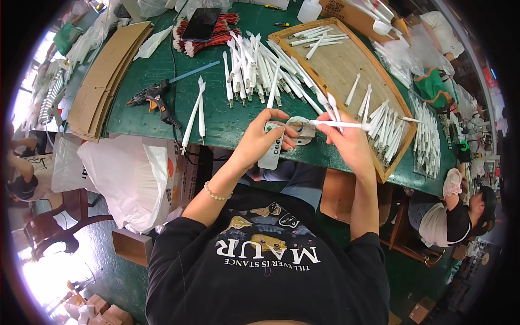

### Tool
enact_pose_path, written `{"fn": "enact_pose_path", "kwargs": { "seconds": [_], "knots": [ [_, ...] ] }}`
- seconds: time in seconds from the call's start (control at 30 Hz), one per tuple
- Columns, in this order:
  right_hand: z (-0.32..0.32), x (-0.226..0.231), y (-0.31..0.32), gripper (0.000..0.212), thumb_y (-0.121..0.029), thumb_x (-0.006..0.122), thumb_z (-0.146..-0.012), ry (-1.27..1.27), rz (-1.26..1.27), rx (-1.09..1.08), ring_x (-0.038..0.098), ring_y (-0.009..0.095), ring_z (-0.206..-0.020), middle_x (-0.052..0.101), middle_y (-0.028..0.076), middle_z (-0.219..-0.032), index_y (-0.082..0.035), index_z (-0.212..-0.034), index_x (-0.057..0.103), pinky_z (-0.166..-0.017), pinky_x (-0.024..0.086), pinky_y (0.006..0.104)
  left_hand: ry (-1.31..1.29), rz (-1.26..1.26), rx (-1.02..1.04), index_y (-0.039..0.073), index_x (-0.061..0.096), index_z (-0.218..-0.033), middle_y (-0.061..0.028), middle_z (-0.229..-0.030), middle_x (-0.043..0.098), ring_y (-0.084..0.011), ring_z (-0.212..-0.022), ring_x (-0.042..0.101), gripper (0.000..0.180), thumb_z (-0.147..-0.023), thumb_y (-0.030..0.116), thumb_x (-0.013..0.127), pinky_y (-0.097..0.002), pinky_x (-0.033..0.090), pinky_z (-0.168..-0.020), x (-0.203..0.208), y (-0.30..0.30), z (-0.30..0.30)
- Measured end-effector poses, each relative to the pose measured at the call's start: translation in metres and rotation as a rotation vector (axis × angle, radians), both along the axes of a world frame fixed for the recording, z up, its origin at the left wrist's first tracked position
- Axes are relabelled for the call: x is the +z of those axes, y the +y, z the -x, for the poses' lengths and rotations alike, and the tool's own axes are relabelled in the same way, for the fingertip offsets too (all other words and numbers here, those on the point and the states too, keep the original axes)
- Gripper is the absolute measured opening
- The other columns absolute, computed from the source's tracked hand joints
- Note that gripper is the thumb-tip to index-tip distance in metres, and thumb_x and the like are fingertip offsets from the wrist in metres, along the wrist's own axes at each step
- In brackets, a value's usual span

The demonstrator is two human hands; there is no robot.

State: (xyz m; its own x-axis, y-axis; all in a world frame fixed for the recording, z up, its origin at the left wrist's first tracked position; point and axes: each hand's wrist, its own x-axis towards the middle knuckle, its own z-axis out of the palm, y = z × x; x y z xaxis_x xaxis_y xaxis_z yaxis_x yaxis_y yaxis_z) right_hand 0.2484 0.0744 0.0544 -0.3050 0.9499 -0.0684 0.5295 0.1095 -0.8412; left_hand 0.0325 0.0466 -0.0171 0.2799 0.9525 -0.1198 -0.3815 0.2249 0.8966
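Observation:
My left hand (261, 135), a beaded bracelet at its wrist, is closed around a small white remote control (269, 158) with dark round buttons. In my right hand (351, 147) are a few white LED taper candles (346, 125); one lies crosswise, and others point away from me. Between the hands, at the table edge, sits a round whitish piece (301, 131) with a hollow middle; the left fingertips are close to it, and I cannot tell if they touch. Beyond it spreads a pile of similar candles (252, 67) with metallic ends. Two more candles (201, 111) lie apart at the left.
A wood-framed tray (319, 59) with candles lies at the right on the green table (146, 122). A glue gun (154, 101), cardboard sheets (108, 81), red-wired bundles (230, 21) and a phone (201, 24) are at the left and back. Another person (452, 214) sits at right.

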Motion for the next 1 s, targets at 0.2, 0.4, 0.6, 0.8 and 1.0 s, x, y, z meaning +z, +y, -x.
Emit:
{"fn": "enact_pose_path", "kwargs": {
  "seconds": [0.2,0.4,0.6,0.8,1.0],
  "knots": [
    [0.01,-0.017,-0.002,0.024,-0.021,0.071,-0.088,0.062,-0.184,-0.128,0.049,0.008,-0.051,0.056,0.001,-0.063,0.0,-0.092,0.061,-0.048,0.038,0.0236,0.003,-0.002,-0.008,-0.004,0.042,-0.119,-0.0214,-0.099,0.065,-0.0217,-0.082,0.067,0.027,-0.092,0.003,0.046,-0.0299,0.055,-0.073,0.002,0.0,0.0],
    [0.016,-0.027,0.004,0.03,-0.026,0.071,-0.088,0.112,-0.166,-0.184,0.052,0.01,-0.052,0.056,0.005,-0.06,0.002,-0.09,0.06,-0.05,0.04,0.0267,0.006,-0.008,-0.007,-0.004,0.041,-0.119,-0.021,-0.099,0.065,-0.021,-0.081,0.067,0.027,-0.092,0.003,0.046,-0.0295,0.055,-0.073,0.002,0.0,0.0],
    [0.022,-0.025,0.008,0.025,-0.024,0.067,-0.091,0.039,-0.276,-0.102,0.047,0.007,-0.055,0.056,0.001,-0.066,0.0,-0.092,0.059,-0.051,0.037,0.0239,0.009,-0.009,-0.012,-0.004,0.041,-0.119,-0.0209,-0.098,0.065,-0.0205,-0.081,0.067,0.028,-0.092,0.003,0.046,-0.0297,0.055,-0.073,0.002,0.001,0.001],
    [0.027,-0.02,0.009,0.026,-0.024,0.067,-0.091,-0.049,-0.241,-0.081,0.047,0.01,-0.062,0.055,0.003,-0.068,0.001,-0.094,0.059,-0.057,0.039,0.0279,0.019,-0.018,-0.015,-0.004,0.041,-0.119,-0.021,-0.098,0.065,-0.0208,-0.081,0.067,0.028,-0.092,0.003,0.046,-0.0298,0.055,-0.073,0.002,0.001,0.001],
    [0.029,-0.017,0.007,0.027,-0.024,0.067,-0.091,-0.088,-0.275,-0.07,0.05,0.013,-0.059,0.056,0.006,-0.066,0.002,-0.094,0.059,-0.056,0.04,0.0296,-0.012,-0.003,-0.001,-0.006,0.041,-0.119,-0.0194,-0.097,0.065,-0.0217,-0.08,0.067,0.03,-0.091,0.003,0.047,-0.0308,0.056,-0.072,0.002,0.001,0.0]
  ]
}}
